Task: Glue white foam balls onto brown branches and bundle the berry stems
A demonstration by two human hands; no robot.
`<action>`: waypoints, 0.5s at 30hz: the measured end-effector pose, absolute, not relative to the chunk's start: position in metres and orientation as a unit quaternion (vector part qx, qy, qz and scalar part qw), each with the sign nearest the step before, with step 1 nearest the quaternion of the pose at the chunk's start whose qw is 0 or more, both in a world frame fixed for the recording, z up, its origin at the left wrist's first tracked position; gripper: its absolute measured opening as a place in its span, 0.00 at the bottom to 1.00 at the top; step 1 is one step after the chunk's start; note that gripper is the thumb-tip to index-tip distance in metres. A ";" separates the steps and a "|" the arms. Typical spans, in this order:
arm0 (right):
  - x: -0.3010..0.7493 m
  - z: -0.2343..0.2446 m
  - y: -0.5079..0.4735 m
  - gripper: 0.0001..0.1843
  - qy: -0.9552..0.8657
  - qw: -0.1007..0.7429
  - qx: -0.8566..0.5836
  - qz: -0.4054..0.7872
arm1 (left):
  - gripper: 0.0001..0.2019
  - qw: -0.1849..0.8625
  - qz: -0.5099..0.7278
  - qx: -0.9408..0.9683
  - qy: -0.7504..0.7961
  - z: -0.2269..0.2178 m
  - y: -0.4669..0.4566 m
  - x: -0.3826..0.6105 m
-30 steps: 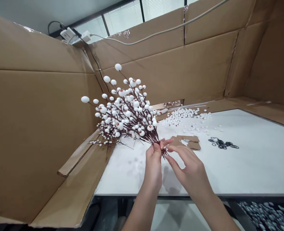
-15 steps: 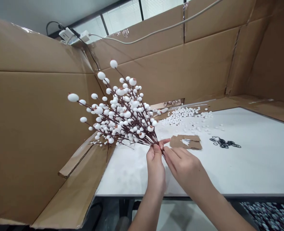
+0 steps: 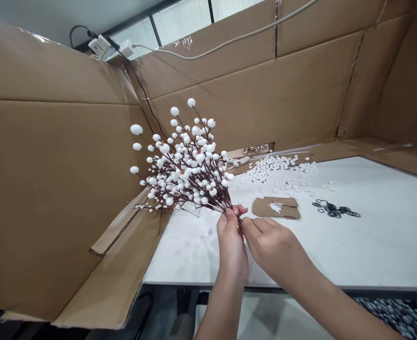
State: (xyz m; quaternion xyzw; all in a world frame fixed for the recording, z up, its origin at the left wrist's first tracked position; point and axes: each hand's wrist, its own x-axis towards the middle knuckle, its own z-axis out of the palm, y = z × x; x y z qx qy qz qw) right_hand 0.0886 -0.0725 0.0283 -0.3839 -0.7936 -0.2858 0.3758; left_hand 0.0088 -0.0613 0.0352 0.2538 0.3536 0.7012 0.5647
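My left hand (image 3: 231, 238) is closed around the gathered stems of a bunch of dark twigs tipped with white foam balls (image 3: 183, 165), which fans up and to the left above the white table (image 3: 336, 245). My right hand (image 3: 272, 245) presses against the same stem ends from the right, fingers curled at the base of the bunch. What sits between its fingertips is hidden.
A heap of loose white balls (image 3: 272, 167) lies at the back of the table. A cardboard scrap (image 3: 275, 208) and several black rings (image 3: 336, 209) lie to the right. Cardboard walls (image 3: 53, 189) enclose left and back. A power strip (image 3: 104, 47) hangs above.
The bunch has swung slightly rightward and more upright. My right hand has closed in on the stem ends, its fingers now tucked against my left hand.
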 end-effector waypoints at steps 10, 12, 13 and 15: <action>0.090 0.029 -0.077 0.17 -0.791 0.390 -0.393 -0.262 | 0.12 0.605 0.696 0.267 0.279 0.041 -0.067 0.009; 0.093 0.028 -0.076 0.17 -0.793 0.409 -0.392 -0.223 | 0.13 0.612 0.691 0.268 0.275 0.042 -0.067 0.009; 0.095 0.028 -0.075 0.17 -0.798 0.420 -0.393 -0.179 | 0.13 0.613 0.688 0.270 0.278 0.042 -0.067 0.008; 0.102 0.028 -0.072 0.15 -0.804 0.431 -0.408 -0.044 | 0.14 0.612 0.681 0.282 0.286 0.044 -0.066 0.004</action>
